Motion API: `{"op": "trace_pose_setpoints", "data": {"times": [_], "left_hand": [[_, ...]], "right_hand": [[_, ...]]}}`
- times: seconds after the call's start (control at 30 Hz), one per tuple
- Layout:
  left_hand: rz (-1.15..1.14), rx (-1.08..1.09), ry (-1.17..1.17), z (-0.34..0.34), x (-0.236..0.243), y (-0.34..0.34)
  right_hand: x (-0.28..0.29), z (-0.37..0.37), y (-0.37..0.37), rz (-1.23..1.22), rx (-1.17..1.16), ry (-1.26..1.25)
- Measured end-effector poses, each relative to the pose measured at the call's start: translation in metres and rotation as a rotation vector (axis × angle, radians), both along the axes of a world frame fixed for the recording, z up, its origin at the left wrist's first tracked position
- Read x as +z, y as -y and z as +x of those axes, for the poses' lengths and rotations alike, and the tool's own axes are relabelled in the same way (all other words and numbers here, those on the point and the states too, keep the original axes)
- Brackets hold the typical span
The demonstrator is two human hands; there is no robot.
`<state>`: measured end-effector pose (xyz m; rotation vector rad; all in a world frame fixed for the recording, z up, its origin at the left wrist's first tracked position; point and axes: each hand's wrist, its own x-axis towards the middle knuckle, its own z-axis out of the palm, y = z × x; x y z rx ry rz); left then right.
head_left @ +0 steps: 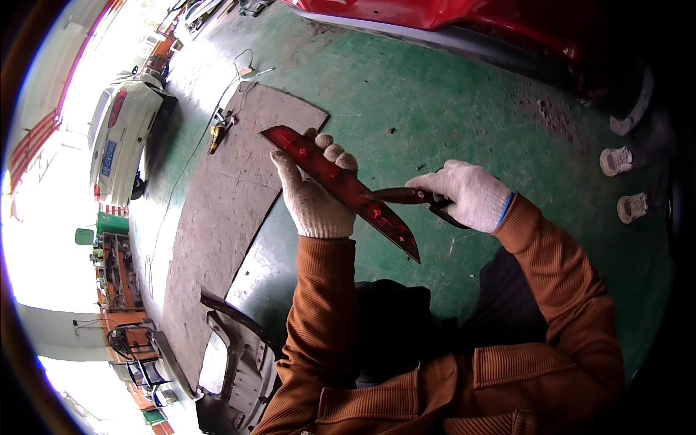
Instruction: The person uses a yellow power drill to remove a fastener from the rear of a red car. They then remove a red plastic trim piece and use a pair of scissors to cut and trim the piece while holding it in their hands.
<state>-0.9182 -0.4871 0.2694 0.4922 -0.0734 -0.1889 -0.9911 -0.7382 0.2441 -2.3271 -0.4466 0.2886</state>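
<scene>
My left hand [319,206], in a white knit glove, grips a long, narrow dark-red reflector strip [337,181] with pointed ends. Thumb and fingers clasp its upper half, and the strip slants down to the right. My right hand [475,196], gloved too, is closed on a dark pliers-like hand tool [399,194]. Its tip meets or overlaps the strip's lower half; whether it bites on it I cannot tell. One handle of the tool shows below my fingers. Small bright red marks dot the strip's face.
A grey-brown board [225,188] lies on the green floor [428,94], with a yellow-and-black power tool [217,133] and its cord. A dark curved car panel [250,370] rests at lower left. A red car body [464,22] stands ahead, a white car [119,138] far left. Another person's shoes [616,161] are at right.
</scene>
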Motion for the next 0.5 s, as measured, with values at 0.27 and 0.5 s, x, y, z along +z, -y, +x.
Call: {"op": "trace_pose_setpoints", "data": {"times": [0.27,0.5], "left_hand": [[-0.025,-0.077,-0.060,0.001,-0.003,-0.003],[-0.098,-0.175,-0.149,0.004,-0.005,-0.001]], "right_hand": [[0.018,0.001,-0.002,-0.473,0.046,0.210],[-0.011,-0.004,-0.001,-0.277,0.027,0.392]]}}
